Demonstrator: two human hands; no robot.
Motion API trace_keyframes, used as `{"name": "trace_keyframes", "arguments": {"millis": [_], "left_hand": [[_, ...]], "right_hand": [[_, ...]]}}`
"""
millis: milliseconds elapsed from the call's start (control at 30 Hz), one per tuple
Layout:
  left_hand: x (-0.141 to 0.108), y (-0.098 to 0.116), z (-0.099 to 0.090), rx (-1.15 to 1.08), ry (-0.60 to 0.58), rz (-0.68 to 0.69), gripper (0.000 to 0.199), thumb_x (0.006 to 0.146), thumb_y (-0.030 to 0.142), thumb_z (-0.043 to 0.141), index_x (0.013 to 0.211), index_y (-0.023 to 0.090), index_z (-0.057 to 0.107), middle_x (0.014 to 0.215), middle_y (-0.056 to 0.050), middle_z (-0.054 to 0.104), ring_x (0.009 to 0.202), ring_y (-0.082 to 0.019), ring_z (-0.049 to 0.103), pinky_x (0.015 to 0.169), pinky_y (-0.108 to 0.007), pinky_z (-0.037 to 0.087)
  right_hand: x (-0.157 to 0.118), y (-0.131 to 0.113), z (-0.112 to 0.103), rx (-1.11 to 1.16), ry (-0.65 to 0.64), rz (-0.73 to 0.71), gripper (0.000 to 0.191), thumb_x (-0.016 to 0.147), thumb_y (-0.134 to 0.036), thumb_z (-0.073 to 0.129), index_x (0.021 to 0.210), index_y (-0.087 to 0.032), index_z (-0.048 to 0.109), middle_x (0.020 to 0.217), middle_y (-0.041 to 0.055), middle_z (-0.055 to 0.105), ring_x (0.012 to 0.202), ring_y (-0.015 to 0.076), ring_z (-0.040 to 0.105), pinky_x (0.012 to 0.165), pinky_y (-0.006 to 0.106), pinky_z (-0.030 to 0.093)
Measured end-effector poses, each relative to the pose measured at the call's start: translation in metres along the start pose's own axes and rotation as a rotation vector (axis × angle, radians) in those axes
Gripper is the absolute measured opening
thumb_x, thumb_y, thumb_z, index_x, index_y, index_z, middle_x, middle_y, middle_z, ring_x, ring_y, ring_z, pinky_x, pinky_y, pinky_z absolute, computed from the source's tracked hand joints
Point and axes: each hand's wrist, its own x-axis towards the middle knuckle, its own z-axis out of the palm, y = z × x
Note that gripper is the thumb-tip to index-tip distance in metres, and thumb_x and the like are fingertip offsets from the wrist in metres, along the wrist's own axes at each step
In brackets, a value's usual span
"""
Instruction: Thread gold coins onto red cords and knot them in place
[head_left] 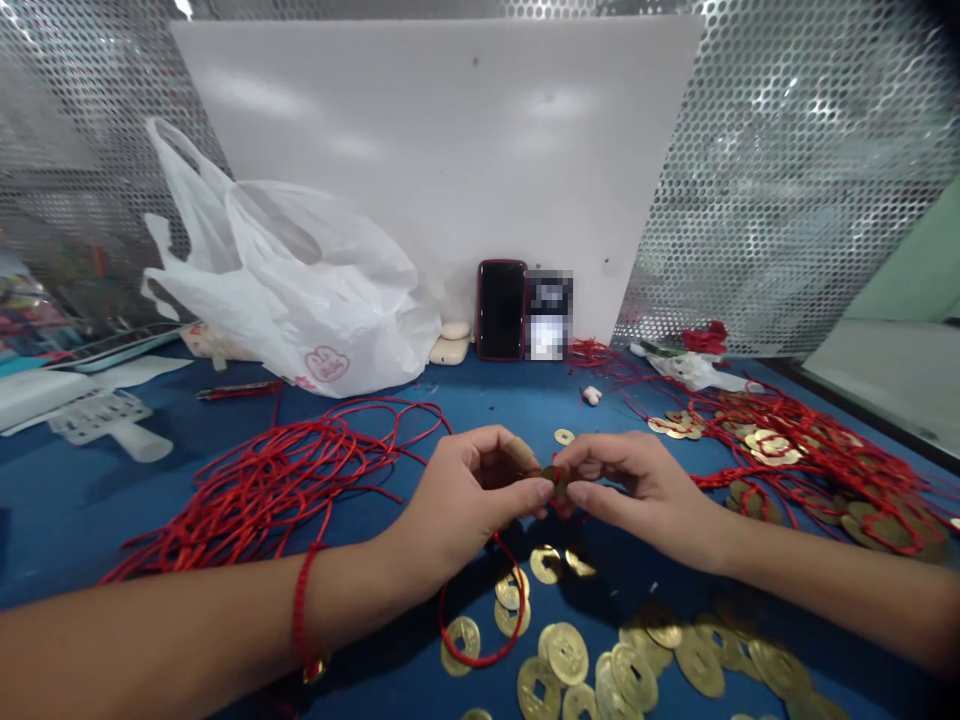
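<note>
My left hand [480,490] and my right hand [637,490] meet near the middle of the blue table, both closed in a pinch. Between their fingertips is a brass coin [553,474] with red cord at it; the fingers partly hide both. A loop of red cord [480,660] hangs below my left hand and rests over loose coins. Several square-holed brass coins [566,652] lie in front of the hands. One small coin [565,437] sits just beyond the fingertips. To the left of my left hand is a tangled heap of red cord [262,480].
On the right lies a pile of coins strung on red cords [825,440]. A white plastic bag [322,290] stands at back left, near a red cutter [238,390] and a white plastic comb-like piece [112,420]. A phone [502,310] leans against the white board [442,130].
</note>
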Motion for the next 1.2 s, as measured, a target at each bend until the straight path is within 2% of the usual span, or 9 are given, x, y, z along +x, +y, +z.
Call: {"name": "trace_keyframes", "arguments": {"millis": [200, 367, 500, 600, 767, 833, 933, 1100, 1200], "left_hand": [[0.002, 0.0, 0.002, 0.025, -0.067, -0.044, 0.015, 0.064, 0.021, 0.072, 0.068, 0.015, 0.059, 0.061, -0.001, 0.063, 0.057, -0.012, 0.061, 0.057, -0.024, 0.048], [0.001, 0.002, 0.002, 0.043, -0.074, -0.024, 0.014, 0.065, 0.022, 0.072, 0.069, 0.015, 0.061, 0.061, -0.001, 0.064, 0.057, -0.012, 0.06, 0.057, -0.024, 0.048], [0.0, 0.003, 0.001, 0.047, -0.012, -0.009, 0.016, 0.065, 0.025, 0.073, 0.069, 0.015, 0.06, 0.061, -0.001, 0.064, 0.056, -0.012, 0.06, 0.055, -0.023, 0.047], [0.0, 0.003, 0.001, 0.041, 0.083, -0.015, 0.018, 0.065, 0.026, 0.073, 0.068, 0.015, 0.059, 0.061, -0.001, 0.064, 0.056, -0.012, 0.06, 0.052, -0.022, 0.046], [0.001, 0.002, -0.003, 0.023, 0.185, -0.019, 0.022, 0.065, 0.03, 0.073, 0.069, 0.015, 0.058, 0.06, -0.001, 0.062, 0.055, -0.011, 0.058, 0.045, -0.019, 0.04], [0.0, 0.002, -0.003, 0.025, 0.194, -0.011, 0.022, 0.065, 0.03, 0.073, 0.069, 0.015, 0.057, 0.06, -0.001, 0.061, 0.054, -0.011, 0.058, 0.044, -0.019, 0.039], [0.0, 0.002, -0.003, 0.022, 0.206, -0.002, 0.021, 0.065, 0.03, 0.073, 0.069, 0.015, 0.057, 0.06, 0.0, 0.06, 0.054, -0.011, 0.057, 0.045, -0.019, 0.04], [0.002, 0.003, -0.002, -0.003, 0.271, 0.018, 0.019, 0.067, 0.027, 0.071, 0.07, 0.015, 0.057, 0.063, 0.0, 0.061, 0.058, -0.01, 0.058, 0.053, -0.021, 0.045], [0.002, 0.004, -0.001, -0.014, 0.27, 0.007, 0.02, 0.068, 0.028, 0.071, 0.072, 0.014, 0.057, 0.064, -0.001, 0.061, 0.058, -0.01, 0.058, 0.053, -0.021, 0.046]], "right_hand": [[0.0, -0.004, 0.008, -0.206, 0.059, -0.036, 0.015, 0.084, -0.024, 0.053, 0.075, -0.016, 0.063, 0.058, -0.0016, 0.062, 0.052, 0.0074, 0.054, 0.052, 0.018, 0.042], [-0.002, -0.009, 0.016, -0.391, 0.269, -0.086, 0.014, 0.078, -0.019, 0.054, 0.071, -0.018, 0.066, 0.054, -0.0017, 0.061, 0.048, 0.0077, 0.053, 0.049, 0.018, 0.038], [0.0, -0.01, 0.014, -0.351, 0.377, -0.049, 0.014, 0.076, -0.019, 0.054, 0.068, -0.018, 0.066, 0.052, -0.0018, 0.06, 0.046, 0.0085, 0.052, 0.048, 0.02, 0.04], [0.007, -0.003, -0.002, -0.174, 0.492, 0.061, 0.016, 0.079, -0.023, 0.052, 0.068, -0.017, 0.063, 0.05, -0.0013, 0.057, 0.044, 0.0089, 0.049, 0.043, 0.02, 0.038], [0.019, 0.014, -0.049, 0.105, 0.928, 0.105, 0.011, 0.078, -0.023, 0.051, 0.069, -0.018, 0.054, 0.054, -0.0023, 0.05, 0.043, 0.0072, 0.045, 0.041, 0.02, 0.038], [0.019, 0.019, -0.062, 0.125, 0.901, 0.131, 0.012, 0.079, -0.026, 0.051, 0.07, -0.019, 0.052, 0.052, -0.0038, 0.044, 0.042, 0.0076, 0.043, 0.042, 0.021, 0.039], [0.017, 0.026, -0.068, 0.146, 0.749, 0.252, 0.015, 0.078, -0.03, 0.053, 0.069, -0.019, 0.051, 0.047, -0.005, 0.039, 0.041, 0.0084, 0.044, 0.04, 0.022, 0.038], [0.017, 0.045, -0.075, 0.04, 0.602, 0.442, 0.021, 0.073, -0.031, 0.059, 0.062, -0.017, 0.049, 0.044, -0.0041, 0.041, 0.039, 0.0074, 0.04, 0.036, 0.02, 0.029], [0.019, 0.047, -0.075, -0.029, 0.567, 0.475, 0.021, 0.074, -0.034, 0.06, 0.068, -0.017, 0.05, 0.047, -0.0034, 0.046, 0.039, 0.0065, 0.038, 0.038, 0.02, 0.028]]}}
